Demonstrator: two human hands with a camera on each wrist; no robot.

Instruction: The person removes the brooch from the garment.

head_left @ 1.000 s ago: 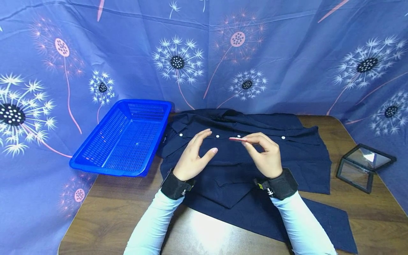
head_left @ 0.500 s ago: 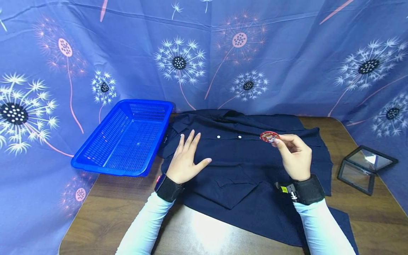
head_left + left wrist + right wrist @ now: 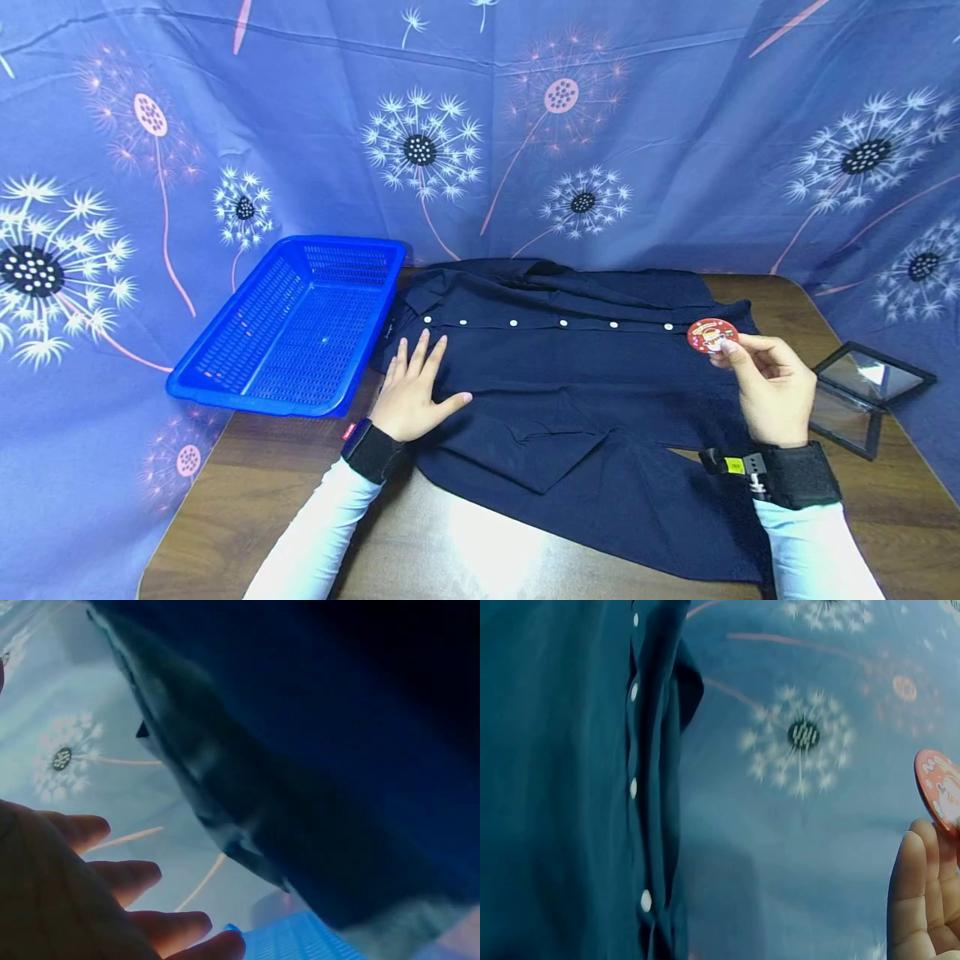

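A dark navy shirt (image 3: pixel 525 367) with a row of white buttons lies spread on the table. My right hand (image 3: pixel 776 383) pinches a round red badge (image 3: pixel 708 335) with a cartoon print between thumb and fingers, over the shirt's right end. In the right wrist view the badge (image 3: pixel 939 787) shows at the right edge, above the fingers (image 3: pixel 909 877). Fingers spread and straight, my left hand (image 3: pixel 412 392) is over the shirt's left part, palm down. Its fingers (image 3: pixel 127 877) show from the palm side in the left wrist view.
A blue perforated plastic basket (image 3: pixel 292 333) stands left of the shirt. At the right, a black-framed folding mirror (image 3: pixel 862 379) lies unfolded, partly behind the right hand. A wooden table (image 3: pixel 247 500) is underneath, and a blue dandelion-print curtain (image 3: pixel 487 125) hangs behind.
My right hand has moved right with the badge, turning its printed face into view. My left hand has shifted left and slightly down, its fingers spreading apart. The shirt stays in place.
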